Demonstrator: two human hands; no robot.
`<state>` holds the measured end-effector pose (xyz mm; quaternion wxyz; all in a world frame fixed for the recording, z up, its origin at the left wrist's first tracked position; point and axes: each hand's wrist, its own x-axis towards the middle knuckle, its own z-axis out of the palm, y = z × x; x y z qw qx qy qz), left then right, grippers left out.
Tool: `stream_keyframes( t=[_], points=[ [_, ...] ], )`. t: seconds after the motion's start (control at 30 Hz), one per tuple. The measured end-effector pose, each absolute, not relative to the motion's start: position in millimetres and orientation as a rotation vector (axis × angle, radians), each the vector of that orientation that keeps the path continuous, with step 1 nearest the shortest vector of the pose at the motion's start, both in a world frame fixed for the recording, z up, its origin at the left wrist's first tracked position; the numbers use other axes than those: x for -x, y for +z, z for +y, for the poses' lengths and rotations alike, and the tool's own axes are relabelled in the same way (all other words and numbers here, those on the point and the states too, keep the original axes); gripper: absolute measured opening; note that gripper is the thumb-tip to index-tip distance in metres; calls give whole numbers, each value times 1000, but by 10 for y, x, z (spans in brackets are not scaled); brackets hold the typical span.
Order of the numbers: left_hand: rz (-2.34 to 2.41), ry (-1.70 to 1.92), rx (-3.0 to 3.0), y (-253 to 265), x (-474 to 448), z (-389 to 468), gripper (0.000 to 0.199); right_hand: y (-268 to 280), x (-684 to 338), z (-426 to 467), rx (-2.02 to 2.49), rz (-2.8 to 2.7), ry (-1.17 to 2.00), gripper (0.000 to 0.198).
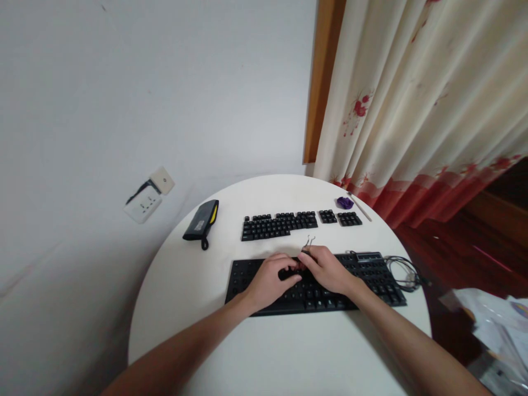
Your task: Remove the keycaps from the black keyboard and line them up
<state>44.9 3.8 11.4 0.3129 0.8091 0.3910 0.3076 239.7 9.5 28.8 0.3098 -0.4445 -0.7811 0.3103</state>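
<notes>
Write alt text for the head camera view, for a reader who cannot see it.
Two bare hands, left hand and right hand, meet over the middle of a black computer keyboard on a round white table, the right holding a wire keycap puller. Beyond lie rows of loose black keycaps, a black-and-yellow pouch and a small purple object.

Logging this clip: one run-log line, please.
hands: left, right on black keyboard | right: wire keycap puller | behind: loose black keycaps
</notes>
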Motion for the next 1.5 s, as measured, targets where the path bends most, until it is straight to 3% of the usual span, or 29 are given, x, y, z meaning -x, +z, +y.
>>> stream_keyframes(
  t=[0.13,0.3,0.5,0.7,1.27,1.5],
  points=[
    [1129,913,-2204,116,-431,49,21,252,-2382,121,1167,-1875,994,40],
    [1050,830,-2512,142,-423,39,9,184,-2353,127,1107,-1704,1220,40],
    [1070,780,-2697,154,-427,23,19,138,-2334,135,1179,-1721,1077,41],
    [1037,858,-2696,159,-428,8,15,185,-2307,109,1184,-1778,965,40],
    [1059,1202,-2404,122,-429,28,9,126,-2289,112,1184,-1658,1204,43],
    [1173,1180,-2232,184,-373,125,11,177,-2315,135,1343,-1679,926,42]
  ],
)
